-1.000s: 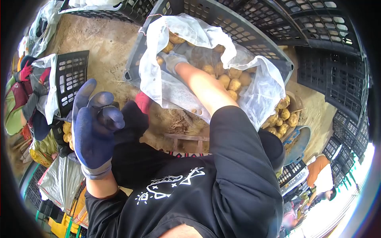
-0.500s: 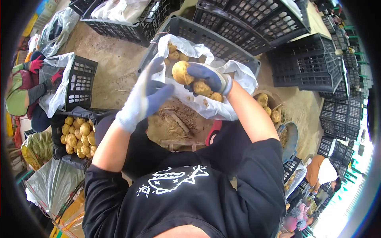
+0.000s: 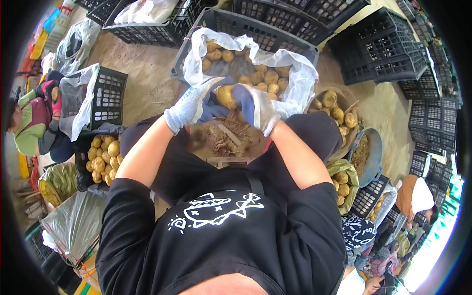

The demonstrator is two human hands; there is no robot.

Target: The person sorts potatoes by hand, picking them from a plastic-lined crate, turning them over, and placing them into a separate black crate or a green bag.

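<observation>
Now | potato [image 3: 226, 96]: yellow-brown, rounded, soil-dusted; between both gloved hands

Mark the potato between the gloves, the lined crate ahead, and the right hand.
potato [image 3: 226, 96], head view, on its exposed yellow skin.
lined crate [image 3: 255, 30], head view, on its far black wall.
right hand [image 3: 255, 105], head view, on the glove's back.

Bare dirt floor [image 3: 142, 73] lay open left of the bag-lined crate [image 3: 275, 37], while stacked black crates [image 3: 388, 49] walled the far right and a potato basket [image 3: 339, 110] crowded the near right.
</observation>
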